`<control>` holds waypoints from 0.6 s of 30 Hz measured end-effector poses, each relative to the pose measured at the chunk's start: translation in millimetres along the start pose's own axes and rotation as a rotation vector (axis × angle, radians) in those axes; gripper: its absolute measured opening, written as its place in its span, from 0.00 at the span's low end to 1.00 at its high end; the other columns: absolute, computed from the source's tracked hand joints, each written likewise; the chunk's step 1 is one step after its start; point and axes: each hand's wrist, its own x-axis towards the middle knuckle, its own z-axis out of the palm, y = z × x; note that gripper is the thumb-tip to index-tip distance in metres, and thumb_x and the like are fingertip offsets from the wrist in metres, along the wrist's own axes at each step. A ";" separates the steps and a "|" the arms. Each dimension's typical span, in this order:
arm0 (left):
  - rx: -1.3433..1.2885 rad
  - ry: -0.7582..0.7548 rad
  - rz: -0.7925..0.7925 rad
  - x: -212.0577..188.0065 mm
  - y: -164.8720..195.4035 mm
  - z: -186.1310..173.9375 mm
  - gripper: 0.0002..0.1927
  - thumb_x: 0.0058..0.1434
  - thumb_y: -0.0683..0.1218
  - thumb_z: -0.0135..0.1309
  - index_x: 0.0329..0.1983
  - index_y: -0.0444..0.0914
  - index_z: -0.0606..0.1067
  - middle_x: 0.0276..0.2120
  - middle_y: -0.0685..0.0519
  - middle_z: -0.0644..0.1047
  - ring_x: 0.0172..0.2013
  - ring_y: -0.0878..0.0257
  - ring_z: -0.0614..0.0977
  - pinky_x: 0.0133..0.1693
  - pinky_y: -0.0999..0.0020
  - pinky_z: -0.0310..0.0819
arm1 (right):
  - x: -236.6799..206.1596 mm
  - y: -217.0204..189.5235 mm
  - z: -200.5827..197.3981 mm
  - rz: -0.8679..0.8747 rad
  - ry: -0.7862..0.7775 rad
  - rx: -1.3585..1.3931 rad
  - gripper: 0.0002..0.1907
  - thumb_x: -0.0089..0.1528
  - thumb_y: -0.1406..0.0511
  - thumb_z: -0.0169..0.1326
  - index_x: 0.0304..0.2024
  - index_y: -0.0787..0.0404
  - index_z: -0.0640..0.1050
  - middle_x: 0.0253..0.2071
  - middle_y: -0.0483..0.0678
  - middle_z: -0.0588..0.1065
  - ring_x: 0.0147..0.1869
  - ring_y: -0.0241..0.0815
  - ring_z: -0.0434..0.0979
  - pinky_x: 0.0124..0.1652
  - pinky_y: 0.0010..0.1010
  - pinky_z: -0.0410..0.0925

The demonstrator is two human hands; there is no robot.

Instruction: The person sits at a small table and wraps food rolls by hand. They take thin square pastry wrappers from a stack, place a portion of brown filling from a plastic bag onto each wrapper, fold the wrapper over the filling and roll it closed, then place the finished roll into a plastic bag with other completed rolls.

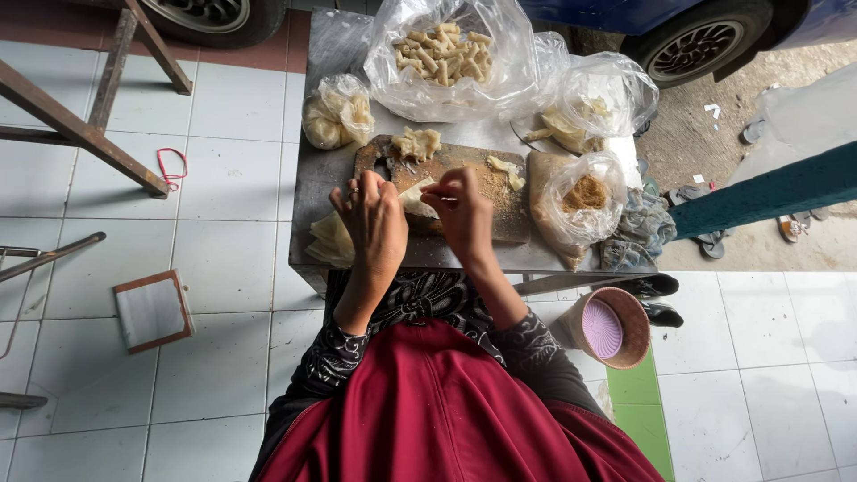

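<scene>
Both hands were over the wooden board (pixel 500 210), working a pale thin wrapper (pixel 416 198) that sat right between them. The left hand (pixel 375 219) was loosely curled with its fingertips on the near-left edge of the wrapper, and the right hand (pixel 462 210) was pinched shut on the opposite edge, thumb and fingers folding it inward. So both were gripping the same little piece, not just resting on it.

Tips for this kind of fold, judging from how things lay: I'd keep the left fingers pressing the roll flat against the board while the right does the tucking, otherwise the filling squeezes out the side. The sheet looked thin, so pull gently, since a hard tug would probably tear it.

Just beyond the hands sat a lump of pale filling (pixel 417 143) on the far end of the board, and crumbs were spread over the board to the right of the right hand. A stack of spare wrappers (pixel 330 241) lay just left of the left hand at the edge of the metal surface (pixel 335 54). Farther out past the hands was a big clear bag of finished rolls (pixel 444 52), and to the right a bag of brown crumbs (pixel 585 195).
</scene>
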 end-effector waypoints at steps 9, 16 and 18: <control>-0.124 0.033 0.040 4.0 5.2 -9.0 0.03 0.57 0.38 0.57 0.30 0.37 0.75 0.39 0.50 0.72 0.44 0.54 0.75 0.55 0.49 0.59 | -18.9 1.4 2.7 -0.436 0.118 -0.629 0.10 0.63 0.67 0.63 0.46 0.57 0.77 0.39 0.43 0.82 0.42 0.38 0.81 0.35 0.31 0.72; -0.203 0.023 0.050 9.9 4.2 -7.1 0.06 0.58 0.39 0.60 0.28 0.38 0.74 0.34 0.50 0.74 0.41 0.54 0.76 0.50 0.54 0.60 | -16.3 12.1 -33.8 0.010 0.046 -0.507 0.21 0.59 0.61 0.65 0.52 0.54 0.73 0.40 0.39 0.83 0.40 0.38 0.82 0.37 0.31 0.72; -0.233 0.010 0.070 10.9 5.8 -3.1 0.05 0.58 0.40 0.61 0.28 0.38 0.75 0.32 0.50 0.75 0.38 0.53 0.77 0.48 0.55 0.61 | -23.3 11.3 -37.5 -0.056 0.029 -0.570 0.23 0.57 0.62 0.67 0.51 0.55 0.73 0.37 0.40 0.83 0.41 0.41 0.81 0.38 0.35 0.71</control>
